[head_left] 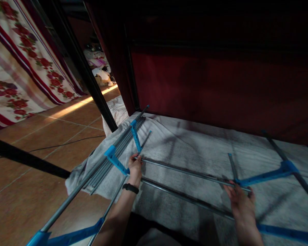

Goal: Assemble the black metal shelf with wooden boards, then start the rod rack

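Note:
A thin grey metal rod [179,168] runs across between my two hands. My left hand [135,167], with a dark band on the wrist, is closed round the rod's left end, close to a blue plastic bracket [136,138]. Near the rod's other end, my right hand [240,198] grips it beside another blue bracket [264,177]. A second metal rod [184,196] lies nearer to me, roughly parallel, and passes below both hands. Longer grey tubes [77,188] with blue joints [110,150] slant along the left side.
Several loose rods [111,155] lie bundled at the left on a grey cloth [195,143]. A dark red panel [220,92] rises behind it. Black metal posts [84,68] stand at the left, over a tiled floor [53,136] with a thin cable. A flowered curtain [28,61] hangs beyond.

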The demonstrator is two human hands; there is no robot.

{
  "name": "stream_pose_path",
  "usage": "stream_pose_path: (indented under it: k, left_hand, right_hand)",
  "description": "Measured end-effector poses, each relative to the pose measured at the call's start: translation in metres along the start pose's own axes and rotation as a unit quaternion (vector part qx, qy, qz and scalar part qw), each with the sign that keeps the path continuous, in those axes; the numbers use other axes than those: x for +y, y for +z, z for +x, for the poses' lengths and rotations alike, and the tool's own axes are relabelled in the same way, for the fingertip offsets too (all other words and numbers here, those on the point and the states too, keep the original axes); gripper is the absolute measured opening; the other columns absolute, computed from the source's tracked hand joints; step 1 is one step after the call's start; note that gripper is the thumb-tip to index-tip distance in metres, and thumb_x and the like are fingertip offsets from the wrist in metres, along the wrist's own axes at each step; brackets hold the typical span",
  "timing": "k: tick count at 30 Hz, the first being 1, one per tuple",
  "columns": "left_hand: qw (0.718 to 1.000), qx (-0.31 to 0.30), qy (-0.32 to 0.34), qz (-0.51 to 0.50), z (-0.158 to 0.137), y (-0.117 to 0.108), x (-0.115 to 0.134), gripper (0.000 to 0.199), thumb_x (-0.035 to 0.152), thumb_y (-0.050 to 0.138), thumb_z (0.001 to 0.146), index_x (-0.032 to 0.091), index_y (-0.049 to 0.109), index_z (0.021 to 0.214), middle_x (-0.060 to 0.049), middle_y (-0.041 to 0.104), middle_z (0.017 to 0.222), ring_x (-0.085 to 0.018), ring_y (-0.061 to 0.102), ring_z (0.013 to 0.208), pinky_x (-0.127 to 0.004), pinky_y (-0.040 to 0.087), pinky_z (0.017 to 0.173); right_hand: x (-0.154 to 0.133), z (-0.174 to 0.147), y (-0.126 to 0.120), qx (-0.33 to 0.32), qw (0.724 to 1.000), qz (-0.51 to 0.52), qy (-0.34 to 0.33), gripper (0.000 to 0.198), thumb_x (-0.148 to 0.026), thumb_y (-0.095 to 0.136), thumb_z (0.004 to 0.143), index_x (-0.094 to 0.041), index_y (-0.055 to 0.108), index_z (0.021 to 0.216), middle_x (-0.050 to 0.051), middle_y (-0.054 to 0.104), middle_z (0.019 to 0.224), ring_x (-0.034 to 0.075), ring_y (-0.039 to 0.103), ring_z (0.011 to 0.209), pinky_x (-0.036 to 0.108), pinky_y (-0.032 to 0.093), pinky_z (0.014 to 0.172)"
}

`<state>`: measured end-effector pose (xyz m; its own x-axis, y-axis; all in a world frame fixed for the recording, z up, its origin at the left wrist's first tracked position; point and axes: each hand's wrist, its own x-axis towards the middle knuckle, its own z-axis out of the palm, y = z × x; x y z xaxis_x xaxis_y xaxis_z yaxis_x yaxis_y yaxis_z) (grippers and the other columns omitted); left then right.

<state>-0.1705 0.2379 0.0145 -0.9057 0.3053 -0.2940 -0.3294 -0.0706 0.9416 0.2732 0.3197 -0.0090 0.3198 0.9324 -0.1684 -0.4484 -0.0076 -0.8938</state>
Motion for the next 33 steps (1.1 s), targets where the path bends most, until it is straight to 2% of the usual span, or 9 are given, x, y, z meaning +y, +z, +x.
stream_pose_path:
  k: [2, 4, 8, 11, 17, 26, 30, 33]
  left_hand:
    - [1.0, 0.004, -0.004, 0.006, 0.0, 0.0, 0.0, 0.026, 0.018, 0.076, 0.065, 0.017, 0.059, 0.086, 0.006, 0.056, 0.066, -0.006, 0.05, 0.049, -0.02, 0.041, 0.048]
    - [1.0, 0.005, -0.005, 0.01, 0.001, 0.001, 0.0, 0.027, 0.018, 0.076, 0.066, 0.016, 0.059, 0.087, 0.006, 0.056, 0.066, -0.006, 0.049, 0.048, -0.02, 0.04, 0.047]
    - [1.0, 0.004, -0.004, 0.012, 0.002, 0.002, -0.001, 0.026, 0.017, 0.075, 0.068, 0.017, 0.059, 0.088, 0.007, 0.054, 0.063, -0.006, 0.048, 0.046, -0.019, 0.039, 0.045]
    - [1.0, 0.001, -0.008, 0.011, 0.003, 0.003, -0.001, 0.02, 0.016, 0.07, 0.071, 0.016, 0.059, 0.088, 0.007, 0.054, 0.062, -0.006, 0.047, 0.044, -0.019, 0.04, 0.044]
    - [1.0, -0.012, -0.011, 0.002, 0.004, 0.001, 0.0, 0.018, 0.014, 0.063, 0.074, 0.017, 0.059, 0.091, 0.003, 0.061, 0.068, -0.007, 0.051, 0.048, -0.019, 0.043, 0.046]
    - [1.0, -0.016, 0.001, 0.013, 0.005, -0.001, 0.002, 0.023, 0.022, 0.072, 0.069, 0.016, 0.06, 0.088, 0.006, 0.055, 0.064, -0.006, 0.048, 0.046, -0.018, 0.04, 0.045]
    - [1.0, -0.013, 0.004, 0.024, 0.007, 0.0, 0.003, 0.021, 0.021, 0.071, 0.072, 0.016, 0.059, 0.089, 0.007, 0.053, 0.06, -0.006, 0.048, 0.045, -0.019, 0.039, 0.045]
    - [0.999, -0.009, 0.009, 0.032, 0.008, 0.001, 0.003, 0.021, 0.022, 0.071, 0.073, 0.017, 0.059, 0.089, 0.008, 0.05, 0.059, -0.006, 0.047, 0.044, -0.019, 0.039, 0.045]
  right_hand:
    - [0.0, -0.001, 0.001, 0.034, 0.999, 0.012, 0.0, 0.072, -0.02, 0.079, 0.058, -0.037, 0.044, 0.119, -0.01, 0.068, 0.084, 0.015, 0.07, 0.072, 0.036, 0.062, 0.069]
    - [0.001, -0.002, 0.002, 0.039, 0.999, 0.013, -0.001, 0.079, -0.018, 0.081, 0.056, -0.037, 0.043, 0.123, -0.01, 0.069, 0.084, 0.013, 0.069, 0.071, 0.034, 0.062, 0.069]
    - [-0.001, -0.007, 0.003, 0.053, 0.998, 0.008, -0.022, 0.064, -0.024, 0.08, 0.061, -0.031, 0.048, 0.117, -0.007, 0.07, 0.084, 0.014, 0.07, 0.07, 0.032, 0.061, 0.067]
    - [-0.003, -0.013, 0.006, 0.05, 0.998, 0.023, -0.013, 0.059, -0.025, 0.079, 0.061, -0.028, 0.05, 0.112, -0.005, 0.072, 0.082, 0.015, 0.07, 0.073, 0.034, 0.062, 0.07]
    - [-0.004, -0.017, 0.006, 0.044, 0.998, 0.035, -0.009, 0.058, -0.023, 0.081, 0.056, -0.026, 0.053, 0.107, -0.004, 0.071, 0.083, 0.015, 0.071, 0.074, 0.034, 0.063, 0.068]
    - [0.001, -0.013, 0.0, 0.051, 0.999, -0.003, 0.001, 0.05, -0.026, 0.083, 0.059, -0.024, 0.053, 0.1, -0.006, 0.068, 0.08, 0.013, 0.068, 0.066, 0.034, 0.063, 0.069]
    - [0.003, -0.01, -0.002, 0.072, 0.997, 0.011, 0.03, 0.052, -0.024, 0.086, 0.054, -0.024, 0.054, 0.095, -0.007, 0.067, 0.074, 0.013, 0.067, 0.062, 0.036, 0.063, 0.067]
    - [0.006, -0.008, -0.004, 0.063, 0.998, 0.02, 0.025, 0.051, -0.025, 0.087, 0.053, -0.023, 0.055, 0.092, -0.008, 0.065, 0.07, 0.014, 0.067, 0.06, 0.036, 0.063, 0.066]
